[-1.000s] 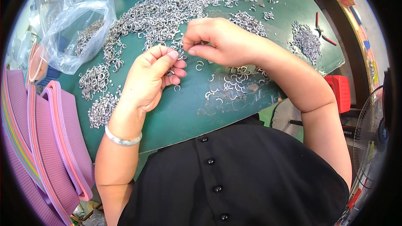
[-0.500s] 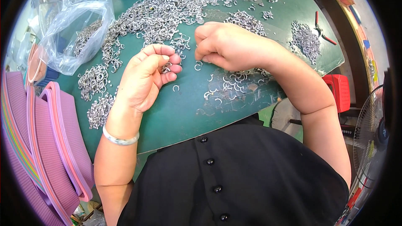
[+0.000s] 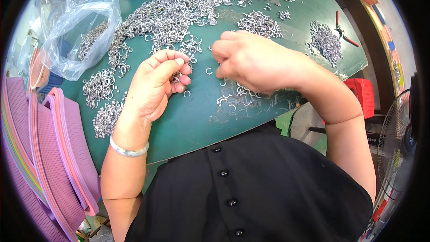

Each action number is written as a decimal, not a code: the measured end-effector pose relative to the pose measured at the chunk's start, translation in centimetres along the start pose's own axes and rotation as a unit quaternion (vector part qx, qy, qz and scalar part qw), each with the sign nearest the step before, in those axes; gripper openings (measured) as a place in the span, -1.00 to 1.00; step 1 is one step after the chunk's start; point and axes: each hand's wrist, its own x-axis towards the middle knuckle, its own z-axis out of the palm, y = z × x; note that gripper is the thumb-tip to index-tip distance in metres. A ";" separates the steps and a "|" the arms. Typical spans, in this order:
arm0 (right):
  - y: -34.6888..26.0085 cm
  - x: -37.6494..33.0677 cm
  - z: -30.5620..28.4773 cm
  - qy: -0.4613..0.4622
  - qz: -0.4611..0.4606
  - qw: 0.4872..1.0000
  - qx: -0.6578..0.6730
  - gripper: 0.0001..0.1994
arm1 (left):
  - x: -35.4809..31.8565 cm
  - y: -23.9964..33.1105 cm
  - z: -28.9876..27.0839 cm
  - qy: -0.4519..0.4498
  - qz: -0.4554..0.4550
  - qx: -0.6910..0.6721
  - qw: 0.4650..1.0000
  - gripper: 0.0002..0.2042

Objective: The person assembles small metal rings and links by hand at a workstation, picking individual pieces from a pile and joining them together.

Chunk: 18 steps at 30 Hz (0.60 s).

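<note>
Small grey metal C-shaped rings lie in a large heap [image 3: 172,11] across the far part of the green table. My left hand [image 3: 156,78] is closed palm up, its curled fingers round several of these metal rings [image 3: 176,77], thumb against the forefinger. A single ring [image 3: 187,93] lies just beneath its fingertips. To the right, my right hand [image 3: 257,60] is held over the table, knuckles up and fingers curled down, slightly blurred; what its fingertips hold is hidden. Beside them lies a loose ring [image 3: 209,71]. More scattered rings [image 3: 232,101] lie below and partly behind this hand.
Smaller piles stand left [image 3: 99,87] and behind my right hand [image 3: 260,24]. Tiny metal bits [image 3: 106,118] lie near my left wrist. An open plastic bag [image 3: 80,36], purple baskets [image 3: 67,148], red-handled pliers [image 3: 344,33], a red stool [image 3: 362,98] and a fan [image 3: 394,134] surround the table.
My right hand has shifted a little right and nearer to me, away from the loose ring beside its fingertips. My left hand stays nearly in place, still round the metal rings.
</note>
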 end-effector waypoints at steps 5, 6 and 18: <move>-0.7 -1.6 -1.2 -0.043 -0.015 0.997 0.068 -0.88 | -0.5 0.2 0.4 0.008 -0.007 0.029 1.000 -0.91; -0.1 -1.9 -1.1 -0.017 0.014 0.999 0.047 -0.88 | -0.4 0.3 0.7 0.006 -0.011 0.036 0.999 -0.91; 1.7 -2.2 0.3 0.056 0.050 0.997 0.034 -0.91 | -0.2 0.6 1.3 -0.005 -0.021 0.063 0.998 -0.90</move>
